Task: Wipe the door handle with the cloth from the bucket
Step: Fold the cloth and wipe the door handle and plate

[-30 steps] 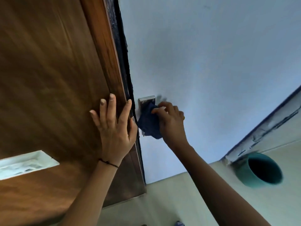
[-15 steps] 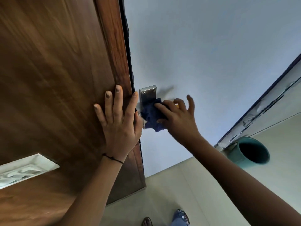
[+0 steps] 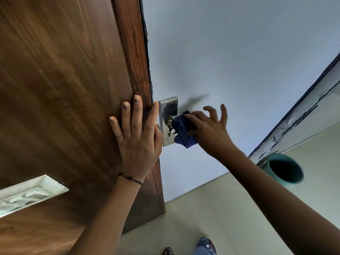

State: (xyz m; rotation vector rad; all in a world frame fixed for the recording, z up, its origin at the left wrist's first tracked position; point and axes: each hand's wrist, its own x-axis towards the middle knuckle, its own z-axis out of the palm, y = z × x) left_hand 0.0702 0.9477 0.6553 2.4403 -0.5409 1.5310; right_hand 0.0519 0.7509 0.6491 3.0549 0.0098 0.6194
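Your left hand (image 3: 137, 138) is flat against the wooden door (image 3: 60, 85), fingers spread and pointing up, palm pressed on the wood at the door's right edge; it grips nothing. A thin black cord (image 3: 129, 178) sits around that wrist.

Your right hand (image 3: 207, 129) holds the blue cloth (image 3: 182, 131) bunched between the thumb and the first fingers, while the outer fingers stick up free. The cloth is pressed onto the door handle; the lever itself is mostly hidden under cloth and hand, so you only see its base on the steel backplate (image 3: 168, 115). The backplate sits just right of the door's edge, two screws visible at its top, and the cloth touches its right side around mid-height to lower half.

The teal bucket (image 3: 284, 169) sits on the floor (image 3: 211, 208) at the right, against the foot of the pale wall (image 3: 239, 52), well apart from the handle; its inside looks dark, contents can't be made out.

A white vent panel (image 3: 27, 195) is set in the door's lower left. Your foot (image 3: 168, 251) shows at the bottom edge of the floor.
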